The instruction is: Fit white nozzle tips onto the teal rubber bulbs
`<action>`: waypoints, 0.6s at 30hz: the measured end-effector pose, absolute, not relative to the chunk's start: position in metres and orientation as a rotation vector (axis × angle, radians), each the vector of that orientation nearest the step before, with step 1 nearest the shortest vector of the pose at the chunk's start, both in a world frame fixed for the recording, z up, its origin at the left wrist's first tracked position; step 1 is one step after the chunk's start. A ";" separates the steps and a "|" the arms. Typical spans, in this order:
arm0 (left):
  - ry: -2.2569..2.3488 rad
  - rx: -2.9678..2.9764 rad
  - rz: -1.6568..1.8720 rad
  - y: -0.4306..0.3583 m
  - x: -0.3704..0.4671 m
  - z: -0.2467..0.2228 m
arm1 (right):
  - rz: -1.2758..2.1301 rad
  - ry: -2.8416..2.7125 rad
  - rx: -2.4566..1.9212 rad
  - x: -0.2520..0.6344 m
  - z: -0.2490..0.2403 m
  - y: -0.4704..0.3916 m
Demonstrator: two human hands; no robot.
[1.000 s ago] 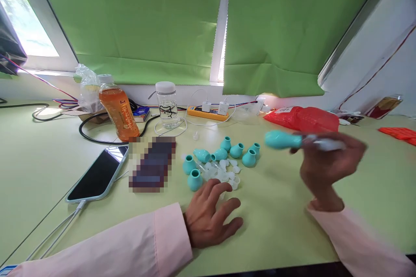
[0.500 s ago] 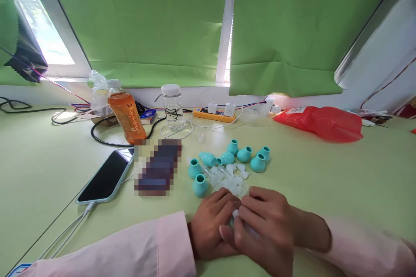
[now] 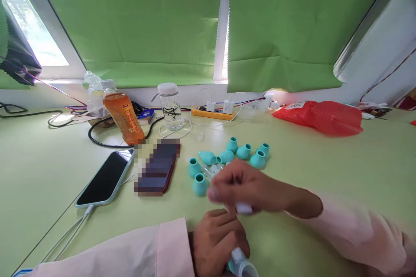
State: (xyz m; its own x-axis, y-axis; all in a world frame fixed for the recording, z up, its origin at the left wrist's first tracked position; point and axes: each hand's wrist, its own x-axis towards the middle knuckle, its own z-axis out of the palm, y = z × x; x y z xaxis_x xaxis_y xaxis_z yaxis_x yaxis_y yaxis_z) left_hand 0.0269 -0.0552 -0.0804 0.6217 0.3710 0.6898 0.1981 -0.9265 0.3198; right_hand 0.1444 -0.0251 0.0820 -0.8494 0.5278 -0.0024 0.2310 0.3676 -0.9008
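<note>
Table (image 3: 325, 173): pale green, turquoise bulbs (image 3: 258, 159) near centre.
Left hand (image 3: 219, 238): curled around clear-ended turquoise piece (image 3: 240, 262), bottom centre; best kept steady.
Right hand (image 3: 251, 188): fingers bent narrow, just above; contents unclear.

Bulbs (image 3: 227, 155) obstruct the worktop (image 3: 315, 162) centre; the phone (image 3: 105, 178) obstructs the left. Clear passage: right of the bulbs, before the bag (image 3: 336, 117).

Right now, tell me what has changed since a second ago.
The right hand swung leftward, close to the left hand; whether it holds anything is too blurred to tell. The left hand, open before, has closed around a clear-ended teal piece. The loose teal bulbs, plugged-in smartphone and orange drink bottle stayed put.
</note>
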 end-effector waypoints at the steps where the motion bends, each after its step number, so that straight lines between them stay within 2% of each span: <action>1: 0.418 2.566 1.247 -0.056 0.026 -0.065 | 1.380 -2.306 -0.749 0.144 0.082 -0.018; 5: 0.508 2.431 1.266 -0.061 0.023 -0.021 | 0.389 -2.432 -0.976 0.149 0.079 0.007; 7: 0.591 2.410 1.193 -0.061 0.021 -0.017 | 0.062 -2.574 -1.073 0.152 0.073 0.017; 12: 0.806 2.358 1.001 -0.060 0.018 -0.020 | -0.132 -2.907 -1.064 0.155 0.053 0.035; 18: 1.081 2.001 1.050 -0.056 0.024 -0.012 | -0.179 -2.917 -1.085 0.155 0.050 0.041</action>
State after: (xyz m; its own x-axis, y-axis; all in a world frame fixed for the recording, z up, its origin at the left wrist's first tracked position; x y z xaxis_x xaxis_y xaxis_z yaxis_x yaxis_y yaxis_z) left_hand 0.0237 -0.0562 -0.0115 0.3472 0.8709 0.3479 0.3725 -0.4686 0.8011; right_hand 0.1551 0.0407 0.0496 -0.7573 0.6500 0.0629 0.6528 0.7510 0.0991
